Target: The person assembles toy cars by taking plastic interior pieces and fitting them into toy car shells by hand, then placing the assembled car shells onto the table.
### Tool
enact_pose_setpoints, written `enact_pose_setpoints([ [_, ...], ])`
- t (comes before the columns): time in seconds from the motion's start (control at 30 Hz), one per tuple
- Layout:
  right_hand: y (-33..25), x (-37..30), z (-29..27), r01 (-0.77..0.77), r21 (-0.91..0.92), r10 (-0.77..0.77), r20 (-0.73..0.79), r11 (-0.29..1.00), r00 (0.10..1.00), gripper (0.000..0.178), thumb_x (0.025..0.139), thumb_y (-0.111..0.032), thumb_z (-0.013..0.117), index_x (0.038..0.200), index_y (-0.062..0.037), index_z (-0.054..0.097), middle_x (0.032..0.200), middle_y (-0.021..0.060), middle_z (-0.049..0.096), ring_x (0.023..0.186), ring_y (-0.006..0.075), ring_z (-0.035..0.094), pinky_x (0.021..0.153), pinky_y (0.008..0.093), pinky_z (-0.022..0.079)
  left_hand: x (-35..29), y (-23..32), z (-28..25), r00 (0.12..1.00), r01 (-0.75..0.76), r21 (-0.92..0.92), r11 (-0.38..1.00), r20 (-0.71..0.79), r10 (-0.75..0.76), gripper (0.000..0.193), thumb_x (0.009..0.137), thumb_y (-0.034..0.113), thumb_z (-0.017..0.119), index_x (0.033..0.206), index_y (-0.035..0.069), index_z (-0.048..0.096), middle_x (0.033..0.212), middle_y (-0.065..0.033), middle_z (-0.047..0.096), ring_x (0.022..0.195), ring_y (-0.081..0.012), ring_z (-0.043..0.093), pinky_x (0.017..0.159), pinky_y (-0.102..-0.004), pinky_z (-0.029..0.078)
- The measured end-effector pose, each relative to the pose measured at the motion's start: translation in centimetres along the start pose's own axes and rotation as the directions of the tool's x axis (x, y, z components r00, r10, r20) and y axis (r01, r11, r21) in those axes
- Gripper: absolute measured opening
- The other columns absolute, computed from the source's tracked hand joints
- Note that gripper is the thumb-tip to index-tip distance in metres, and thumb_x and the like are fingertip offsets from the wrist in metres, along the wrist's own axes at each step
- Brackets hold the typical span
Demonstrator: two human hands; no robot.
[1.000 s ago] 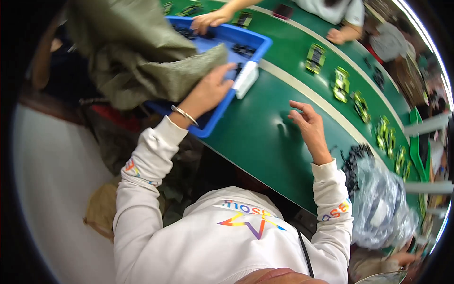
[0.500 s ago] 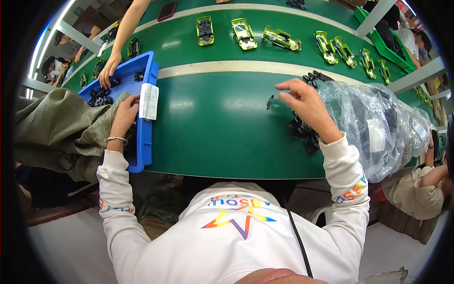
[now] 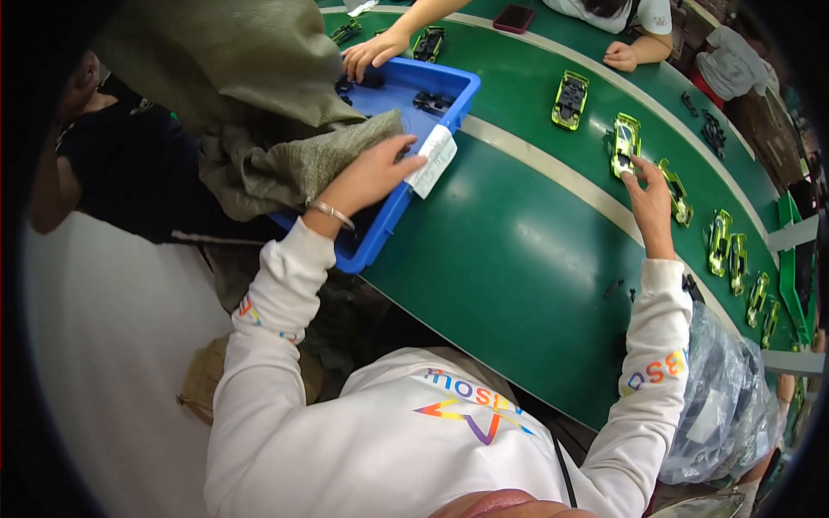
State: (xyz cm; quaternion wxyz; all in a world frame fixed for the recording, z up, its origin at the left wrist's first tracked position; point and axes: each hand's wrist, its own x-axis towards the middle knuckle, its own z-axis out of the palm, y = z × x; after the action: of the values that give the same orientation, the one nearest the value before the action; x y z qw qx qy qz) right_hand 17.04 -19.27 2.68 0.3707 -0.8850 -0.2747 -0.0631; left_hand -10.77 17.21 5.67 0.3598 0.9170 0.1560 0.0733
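My right hand reaches out to the row of toy cars, thumb and fingers closed on the near end of a lime-green toy car. That car still lies on the green surface. A second green toy car is just right of my fingers. My left hand rests over the edge of an olive cloth sack, fingers stretched toward the label on a blue bin. Inside the bin are black plastic parts, partly hidden by the sack.
Another person's hand reaches into the bin's far side. Across the surface rests a second person's hand. Several more green cars line up at right. A clear plastic bag lies beside my right forearm; a dark phone lies at the back.
The view has swung left. My right hand has left the black parts by the plastic bag and gone forward to a green car. My left hand stays by the bin's rim.
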Motion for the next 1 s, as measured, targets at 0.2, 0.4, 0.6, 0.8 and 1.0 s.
enact_pose_setpoints([
  [0.2,-0.2,1.7,5.5,0.008,-0.354,-0.048,-0.106,0.935,0.993,0.049,0.080,-0.024,0.077,0.123,-0.0060,0.062,0.142,0.0193,0.047,0.119,0.0391,0.054,0.100,0.0450,0.047,-5.7,5.1,-0.7,0.991,-0.107,0.062,0.992,-0.069,0.112,0.055,0.094,0.025,0.064,0.138,-0.002,0.046,0.135,-0.0222,0.054,0.124,-0.0366,0.053,0.104,-0.0392,0.042],
  [0.4,-0.5,-0.5,3.9,0.000,-0.132,-0.022,-0.172,0.991,0.985,0.041,0.081,-0.020,0.075,0.119,-0.0080,0.066,0.132,0.0161,0.052,0.116,0.0366,0.055,0.098,0.0435,0.047,-5.8,3.7,-0.8,0.995,0.030,-0.131,0.991,-0.089,-0.042,0.046,0.091,0.007,0.065,0.135,0.000,0.055,0.119,-0.0103,0.061,0.102,-0.0169,0.061,0.088,-0.0296,0.050],
  [0.6,-4.7,-8.2,2.1,0.139,0.031,-0.131,-0.182,0.990,0.975,0.033,0.084,-0.019,0.072,0.114,-0.0043,0.068,0.116,0.0159,0.061,0.106,0.0354,0.059,0.091,0.0424,0.050,-3.3,1.9,-1.0,0.979,-0.114,-0.118,0.986,-0.184,0.091,0.046,0.090,-0.002,0.064,0.135,0.007,0.059,0.104,0.0002,0.057,0.081,-0.0065,0.051,0.074,-0.0201,0.046],
  [0.8,-7.5,-13.7,3.1,0.083,-0.208,-0.108,-0.114,0.975,0.988,0.041,0.083,-0.023,0.074,0.119,-0.0089,0.062,0.122,0.0099,0.060,0.107,0.0320,0.059,0.090,0.0420,0.049,-4.5,8.4,0.5,0.846,-0.383,-0.151,0.911,-0.453,0.281,0.046,0.092,-0.005,0.061,0.137,0.003,0.055,0.114,-0.0044,0.060,0.087,-0.0063,0.054,0.079,-0.0199,0.047],
  [1.0,-7.7,-17.0,-0.6,0.159,-0.185,-0.175,-0.073,0.970,0.982,0.046,0.085,-0.017,0.071,0.128,-0.0081,0.058,0.132,0.0110,0.057,0.115,0.0332,0.056,0.095,0.0423,0.047,-7.0,14.0,9.8,0.980,-0.150,-0.809,0.569,-0.046,0.194,0.051,0.089,-0.001,0.063,0.138,0.005,0.054,0.117,-0.0051,0.058,0.096,-0.0093,0.056,0.089,-0.0239,0.047],
])
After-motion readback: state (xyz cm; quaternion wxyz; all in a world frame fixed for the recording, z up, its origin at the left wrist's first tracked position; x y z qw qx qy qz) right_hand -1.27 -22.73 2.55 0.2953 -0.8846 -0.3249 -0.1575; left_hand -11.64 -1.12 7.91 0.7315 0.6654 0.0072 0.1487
